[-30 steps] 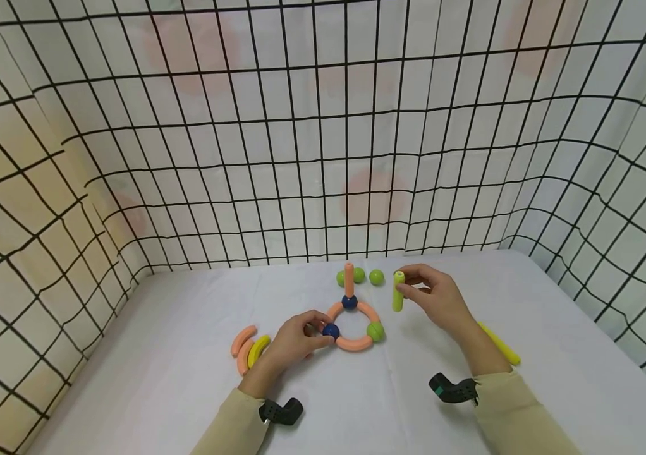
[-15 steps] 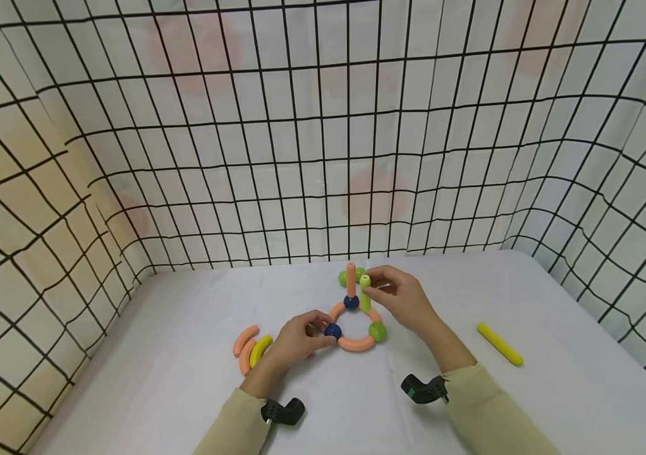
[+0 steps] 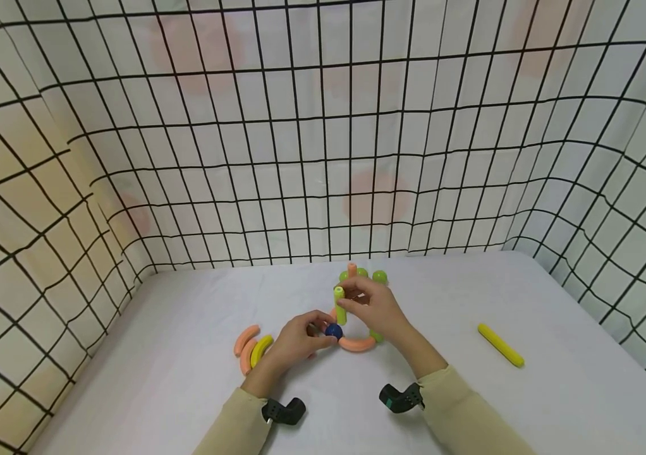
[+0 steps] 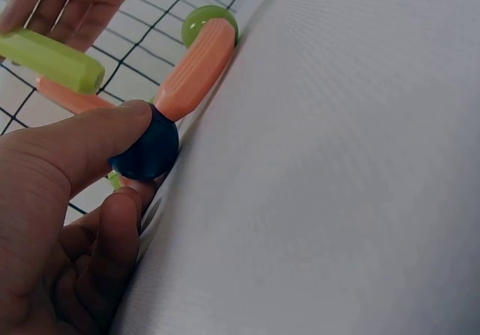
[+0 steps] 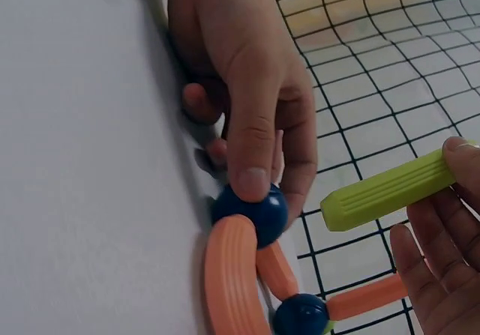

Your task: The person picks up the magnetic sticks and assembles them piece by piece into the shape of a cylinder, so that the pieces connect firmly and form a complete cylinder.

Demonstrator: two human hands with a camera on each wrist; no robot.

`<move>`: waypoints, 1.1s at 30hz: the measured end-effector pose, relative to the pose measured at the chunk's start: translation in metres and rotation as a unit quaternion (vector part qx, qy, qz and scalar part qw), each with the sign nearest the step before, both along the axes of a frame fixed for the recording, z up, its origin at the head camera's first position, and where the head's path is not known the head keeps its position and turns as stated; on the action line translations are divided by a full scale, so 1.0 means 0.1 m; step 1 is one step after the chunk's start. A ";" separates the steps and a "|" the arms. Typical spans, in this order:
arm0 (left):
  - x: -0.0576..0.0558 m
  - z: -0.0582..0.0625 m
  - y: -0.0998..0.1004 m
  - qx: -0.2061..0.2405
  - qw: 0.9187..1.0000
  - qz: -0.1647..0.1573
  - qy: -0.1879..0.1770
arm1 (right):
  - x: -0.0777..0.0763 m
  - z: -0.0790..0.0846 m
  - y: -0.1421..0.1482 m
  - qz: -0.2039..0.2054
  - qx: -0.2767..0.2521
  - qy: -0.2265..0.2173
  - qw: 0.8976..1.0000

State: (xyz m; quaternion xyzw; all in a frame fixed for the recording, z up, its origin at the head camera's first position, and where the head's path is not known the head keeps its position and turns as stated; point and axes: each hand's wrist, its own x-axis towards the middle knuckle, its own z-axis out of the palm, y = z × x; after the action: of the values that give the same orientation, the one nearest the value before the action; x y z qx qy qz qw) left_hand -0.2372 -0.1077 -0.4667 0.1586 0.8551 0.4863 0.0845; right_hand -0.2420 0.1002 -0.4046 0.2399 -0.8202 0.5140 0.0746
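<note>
By the left hand (image 3: 297, 341), the near blue ball (image 3: 334, 332) is pinched in the head view; by the right hand (image 3: 373, 309), a lime rod (image 3: 341, 308) is gripped almost upright just above that ball. A curved orange piece (image 3: 357, 344) is joined to the ball's right side, and a yellow stick (image 3: 500, 345) is seen well to its right. Behind the ball, the foot of an upright orange rod (image 3: 352, 270) is hidden by the right hand.

In the left wrist view, the rod's lower end is shown apart from the ball. If the rod were pressed down off-centre, the ball could be rolled and its joint loosened. The ball's top is partly covered by the thumb.

In the right wrist view, a second blue ball (image 5: 301, 316) is seen beyond the near one; it could be knocked by a low right hand. That hand is cut off by the frame, and no socket can be made out.
</note>
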 end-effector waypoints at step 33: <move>-0.03 -0.01 0.00 -0.004 1.000 0.002 0.014 | 0.01 -0.10 -0.17 -0.015 0.001 -0.027 1.000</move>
State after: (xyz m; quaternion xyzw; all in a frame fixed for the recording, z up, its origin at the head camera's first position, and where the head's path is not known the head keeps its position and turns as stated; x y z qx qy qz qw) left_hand -0.2397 -0.1074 -0.4677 0.1638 0.8584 0.4807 0.0723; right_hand -0.2415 0.0837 -0.4150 0.2139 -0.8258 0.5184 0.0598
